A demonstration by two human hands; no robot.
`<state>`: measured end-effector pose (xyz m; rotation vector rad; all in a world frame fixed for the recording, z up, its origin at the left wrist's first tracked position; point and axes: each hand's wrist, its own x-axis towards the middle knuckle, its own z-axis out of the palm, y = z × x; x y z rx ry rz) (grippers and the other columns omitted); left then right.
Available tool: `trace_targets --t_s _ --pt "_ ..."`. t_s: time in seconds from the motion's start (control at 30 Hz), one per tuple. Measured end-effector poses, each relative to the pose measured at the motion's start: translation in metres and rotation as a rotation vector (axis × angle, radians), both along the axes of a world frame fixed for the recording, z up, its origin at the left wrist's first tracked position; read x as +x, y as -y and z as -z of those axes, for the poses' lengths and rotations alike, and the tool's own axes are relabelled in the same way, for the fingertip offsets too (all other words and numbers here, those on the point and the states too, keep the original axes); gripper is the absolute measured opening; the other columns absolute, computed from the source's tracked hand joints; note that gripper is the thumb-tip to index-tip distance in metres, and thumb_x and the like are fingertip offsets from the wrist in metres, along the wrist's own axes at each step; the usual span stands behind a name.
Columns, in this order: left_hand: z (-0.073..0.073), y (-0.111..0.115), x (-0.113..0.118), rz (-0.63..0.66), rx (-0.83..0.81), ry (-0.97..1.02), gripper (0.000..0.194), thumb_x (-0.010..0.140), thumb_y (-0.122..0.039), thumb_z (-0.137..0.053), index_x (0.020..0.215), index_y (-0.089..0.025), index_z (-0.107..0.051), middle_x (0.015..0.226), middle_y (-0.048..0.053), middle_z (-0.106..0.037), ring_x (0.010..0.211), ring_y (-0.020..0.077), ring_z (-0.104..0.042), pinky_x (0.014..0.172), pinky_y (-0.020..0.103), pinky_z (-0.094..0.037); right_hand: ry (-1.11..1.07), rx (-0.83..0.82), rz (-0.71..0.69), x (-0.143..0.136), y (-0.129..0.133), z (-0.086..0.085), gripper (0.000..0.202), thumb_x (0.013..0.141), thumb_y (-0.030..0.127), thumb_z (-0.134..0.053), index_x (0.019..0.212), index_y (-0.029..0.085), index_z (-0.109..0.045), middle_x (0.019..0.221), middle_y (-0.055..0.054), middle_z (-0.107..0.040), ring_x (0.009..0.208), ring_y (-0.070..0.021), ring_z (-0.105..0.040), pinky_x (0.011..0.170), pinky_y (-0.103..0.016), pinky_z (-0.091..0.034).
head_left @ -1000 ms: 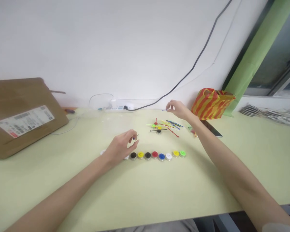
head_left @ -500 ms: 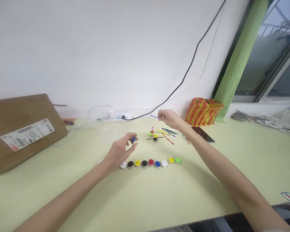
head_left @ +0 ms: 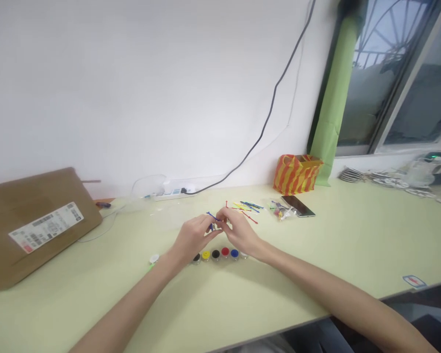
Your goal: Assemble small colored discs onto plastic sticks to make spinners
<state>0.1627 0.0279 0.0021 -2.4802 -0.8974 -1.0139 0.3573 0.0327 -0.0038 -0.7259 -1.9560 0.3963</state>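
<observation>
Over the table, my left hand pinches a small blue-topped round spinner base. My right hand is closed on a thin blue spinner arrow, held across the top of that base. The fingers of both hands meet and partly hide where arrow and base come together. Below them runs a row of small clear-footed spinner bases with coloured tops, among them a yellow one, a red one and a blue one. My hands and wrists cover the ends of the row.
Behind my right hand lie several loose coloured arrows. Farther right are a plastic bag of small parts, a phone and a striped bag. A cardboard box stands left; a power strip lies by the wall.
My right hand has come left and down with the blue arrow, from above the loose arrows to the base in my left hand. The camera view has shifted somewhat.
</observation>
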Motion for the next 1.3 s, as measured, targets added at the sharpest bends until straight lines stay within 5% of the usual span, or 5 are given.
trace_targets --t_s 0.27,0.6,0.93,1.3 --pt "0.012 0.015 -0.003 0.094 -0.114 0.189 0.017 0.1 -0.035 -0.059 0.091 -0.02 -0.06 0.075 -0.001 -0.063 0.065 0.0135 -0.062 0.061 0.025 -0.048 -0.122 -0.052 -0.087 -0.001 0.017 0.018 0.009 0.096 0.019 -0.056 0.09 0.026 -0.059 0.088 -0.002 -0.065 0.083 -0.0212 -0.061 0.078 -0.037 -0.049" --pt "0.017 0.016 0.001 0.159 -0.268 0.237 0.016 0.101 -0.028 -0.056 0.113 -0.021 -0.065 0.1 0.005 -0.077 0.086 0.0177 -0.074 0.08 0.029 -0.059 -0.19 -0.086 -0.121 0.005 0.016 0.019 0.007 0.093 0.025 -0.066 0.087 0.026 -0.07 0.087 -0.003 -0.07 0.08 -0.021 -0.063 0.074 -0.036 -0.05" --pt "0.015 0.02 0.003 0.139 -0.31 0.209 0.023 0.102 -0.036 -0.055 0.096 -0.019 -0.069 0.089 0.005 -0.077 0.073 0.0175 -0.072 0.07 0.027 -0.056 -0.141 -0.106 -0.049 0.006 0.016 0.015 0.008 0.092 0.026 -0.066 0.084 0.026 -0.065 0.084 -0.002 -0.069 0.082 -0.0216 -0.062 0.075 -0.037 -0.049" --pt "0.014 0.017 -0.001 0.023 -0.262 0.23 0.036 0.094 -0.055 -0.064 0.087 -0.021 -0.057 0.067 -0.005 -0.062 0.056 0.0104 -0.055 0.059 0.022 -0.044 -0.196 -0.101 -0.041 0.002 0.022 0.019 0.006 0.095 0.024 -0.054 0.09 0.025 -0.055 0.088 -0.003 -0.063 0.082 -0.0197 -0.059 0.076 -0.034 -0.049"
